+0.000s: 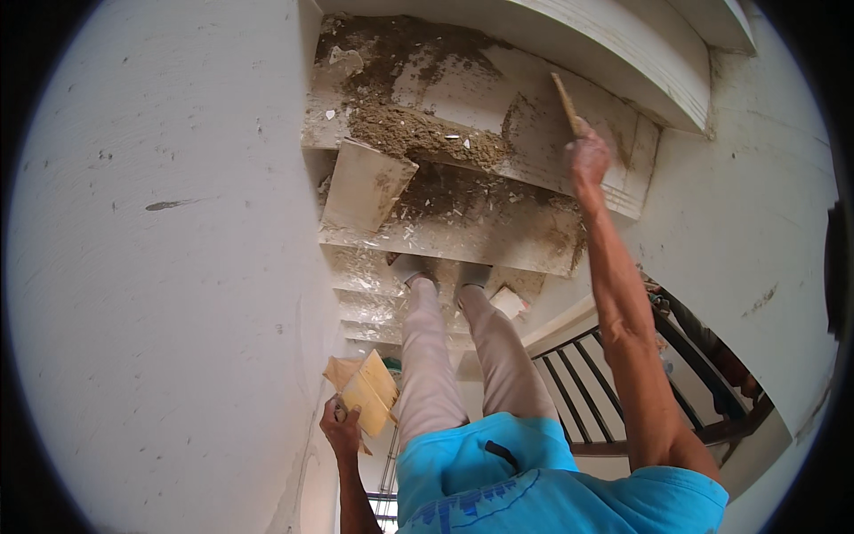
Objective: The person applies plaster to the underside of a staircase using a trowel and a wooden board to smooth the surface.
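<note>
My right hand reaches out to the upper right, closed around a narrow tan stick that points up over the wet-looking step. Its kind does not show clearly. Low on the left, my left hand grips several flat yellowish pieces, fanned out like boards or card. To the left of my right hand, a ridge of brown sandy mortar lies along the step, with white chips on it. A pale rectangular tile leans against the stair in front of the mortar.
My feet stand on a lower step scattered with white chips. Next to them lies a small pale tile piece. A plain white wall rises on the left. Dark railing bars run at the lower right. A higher step overhangs above.
</note>
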The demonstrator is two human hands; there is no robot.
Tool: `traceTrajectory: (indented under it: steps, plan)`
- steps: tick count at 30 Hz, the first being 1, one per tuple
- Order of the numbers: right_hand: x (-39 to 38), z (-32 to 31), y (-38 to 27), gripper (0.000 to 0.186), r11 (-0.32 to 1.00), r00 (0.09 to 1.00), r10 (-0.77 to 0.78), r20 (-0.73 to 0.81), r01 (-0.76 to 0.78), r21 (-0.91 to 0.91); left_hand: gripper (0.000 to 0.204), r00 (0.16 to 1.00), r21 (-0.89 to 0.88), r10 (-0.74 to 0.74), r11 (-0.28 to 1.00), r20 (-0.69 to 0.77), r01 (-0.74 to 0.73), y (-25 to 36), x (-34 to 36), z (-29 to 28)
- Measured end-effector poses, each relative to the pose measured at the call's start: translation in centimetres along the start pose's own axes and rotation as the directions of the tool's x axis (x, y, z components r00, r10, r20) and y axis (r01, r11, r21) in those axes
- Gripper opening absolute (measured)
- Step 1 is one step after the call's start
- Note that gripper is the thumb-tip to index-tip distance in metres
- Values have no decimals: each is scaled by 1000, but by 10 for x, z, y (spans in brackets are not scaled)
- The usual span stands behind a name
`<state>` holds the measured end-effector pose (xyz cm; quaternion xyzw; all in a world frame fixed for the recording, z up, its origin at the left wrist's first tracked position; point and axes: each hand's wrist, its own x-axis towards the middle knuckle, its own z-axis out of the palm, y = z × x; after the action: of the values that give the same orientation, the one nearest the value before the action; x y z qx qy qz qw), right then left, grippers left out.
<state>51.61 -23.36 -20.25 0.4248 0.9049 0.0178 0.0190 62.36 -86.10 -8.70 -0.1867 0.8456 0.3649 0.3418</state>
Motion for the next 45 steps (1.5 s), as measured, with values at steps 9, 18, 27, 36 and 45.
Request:
traceTrajectory:
  steps: [9,18,27,36,45]
  plan:
    - [-97,-12,-120,45,962,934,-257,246,225,152,41,996,-9,71,997,63,-70,20,15,12]
    - [-119,-29,-47,43,861,962,-155,224,21,508,40,998,34,38,999,47,-39,10,-2,-2]
    - [-46,-23,170,22,931,928,364,-79,-364,12,29,996,109,-25,994,88,15,11,-23,1]
    - [-36,23,113,27,975,970,215,-118,-205,86,26,991,41,-30,999,127,25,-13,-27,14]
    - [-100,-21,-58,34,899,924,-293,248,177,400,24,992,-30,9,1000,124,-6,37,-21,27]
